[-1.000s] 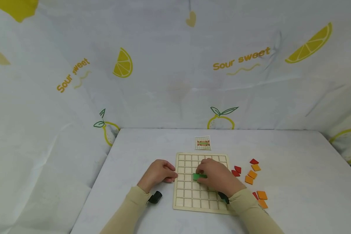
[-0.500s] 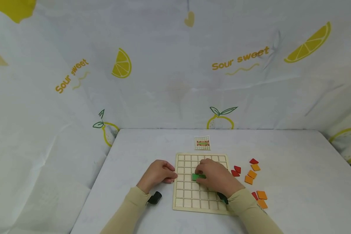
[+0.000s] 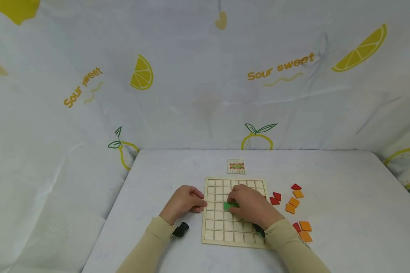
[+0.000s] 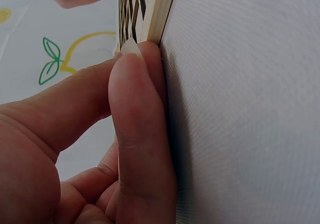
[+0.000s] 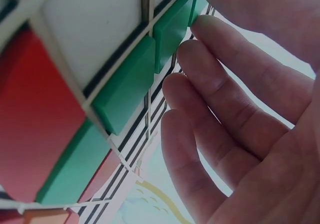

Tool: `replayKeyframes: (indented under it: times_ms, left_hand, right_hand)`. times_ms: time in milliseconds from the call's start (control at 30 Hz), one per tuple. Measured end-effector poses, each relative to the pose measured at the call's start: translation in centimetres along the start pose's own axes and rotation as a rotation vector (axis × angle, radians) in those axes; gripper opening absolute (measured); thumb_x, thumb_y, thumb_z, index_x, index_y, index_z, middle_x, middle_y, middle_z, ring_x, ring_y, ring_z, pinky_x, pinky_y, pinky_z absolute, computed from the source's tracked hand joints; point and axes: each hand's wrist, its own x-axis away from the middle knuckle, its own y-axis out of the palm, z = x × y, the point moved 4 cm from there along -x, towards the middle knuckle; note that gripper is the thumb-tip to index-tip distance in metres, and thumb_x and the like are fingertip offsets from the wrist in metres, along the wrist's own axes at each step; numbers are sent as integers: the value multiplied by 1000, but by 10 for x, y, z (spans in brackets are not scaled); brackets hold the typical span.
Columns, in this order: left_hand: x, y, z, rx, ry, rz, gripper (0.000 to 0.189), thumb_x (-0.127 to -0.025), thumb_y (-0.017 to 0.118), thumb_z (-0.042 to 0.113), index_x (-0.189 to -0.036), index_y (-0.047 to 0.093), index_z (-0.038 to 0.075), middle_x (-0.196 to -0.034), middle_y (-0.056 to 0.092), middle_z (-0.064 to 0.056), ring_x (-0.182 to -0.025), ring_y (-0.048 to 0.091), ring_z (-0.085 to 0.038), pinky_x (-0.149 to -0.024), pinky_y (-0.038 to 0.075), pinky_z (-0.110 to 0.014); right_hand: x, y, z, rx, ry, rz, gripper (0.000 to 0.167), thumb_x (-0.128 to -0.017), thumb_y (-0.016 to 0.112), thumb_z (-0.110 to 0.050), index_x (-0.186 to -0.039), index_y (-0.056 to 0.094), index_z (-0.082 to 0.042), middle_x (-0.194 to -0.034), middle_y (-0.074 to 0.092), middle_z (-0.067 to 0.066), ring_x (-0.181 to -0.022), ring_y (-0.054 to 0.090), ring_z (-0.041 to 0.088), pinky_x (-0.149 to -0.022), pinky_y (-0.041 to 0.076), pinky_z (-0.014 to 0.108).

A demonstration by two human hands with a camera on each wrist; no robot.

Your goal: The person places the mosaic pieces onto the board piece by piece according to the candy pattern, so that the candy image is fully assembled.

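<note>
A pale wooden grid board lies flat on the white table. My right hand is over its middle, thumb and index finger pinching a green square tile down at a grid cell. In the right wrist view this tile is at the end of a row of green tiles, with a large red tile at the near end. My left hand rests beside the board's left edge, thumb and index tips together right at the wooden rim, other fingers loosely curled.
Right of the board lie loose red tiles and orange tiles, with more orange tiles nearer. A small printed card showing a coloured grid pattern is behind the board. A lemon-printed cloth hangs at the back.
The green tile under my right fingers now lies flatter and more in line with the grid. Both hands otherwise stay in place; the head view shifts slightly.
</note>
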Motion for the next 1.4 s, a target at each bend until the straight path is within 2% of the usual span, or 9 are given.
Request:
replayKeyframes:
  times_ms: [400, 533, 667, 933, 1167, 1400]
  left_hand:
    - [-2, 1, 5, -17, 9, -2, 28, -86, 90, 12, -106, 73, 3, -86, 80, -6, -70, 75, -11, -68, 64, -26]
    - [-1, -1, 4, -18, -3, 6, 28, -86, 90, 12, -106, 73, 3, -86, 79, -7, -69, 74, -11, -68, 64, -26]
    - [1, -1, 2, -18, -12, 2, 29, -86, 91, 12, -106, 73, 3, -87, 79, -7, -70, 74, -12, -68, 64, -26]
    - [4, 0, 2, -24, -6, 5, 30, -86, 90, 12, -108, 73, 2, -88, 79, -7, -71, 75, -12, -69, 65, -27]
    - [4, 0, 2, -42, -16, 14, 32, -86, 91, 13, -110, 72, 2, -88, 79, -6, -72, 75, -11, -69, 64, -26]
    - [3, 3, 1, -41, -14, 2, 31, -87, 90, 13, -110, 72, 2, -88, 79, -6, -72, 74, -11, -69, 64, -26]
  right_hand:
    - [0, -6, 6, 11, -6, 19, 14, -91, 89, -29, -97, 80, -21, -93, 63, -11, -87, 53, 8, -80, 56, 30]
    - [2, -16, 18, -17, 0, 44, 14, -93, 87, -30, -100, 81, -20, -99, 67, -10, -94, 58, 10, -85, 59, 33]
    - [13, -35, 45, -62, 65, 75, 13, -96, 83, -26, -105, 81, -17, -103, 71, -6, -101, 65, 16, -92, 61, 41]
    - [49, -64, 116, -99, 274, 107, 20, -98, 81, -28, -110, 80, -12, -107, 74, 2, -101, 67, 26, -90, 62, 51]
    - [77, -73, 161, -116, 395, 107, 29, -97, 81, -31, -110, 79, -5, -108, 76, 12, -100, 66, 32, -89, 62, 56]
    - [91, -71, 186, -102, 451, 96, 35, -95, 84, -35, -105, 79, -2, -98, 75, 11, -90, 64, 27, -80, 61, 51]
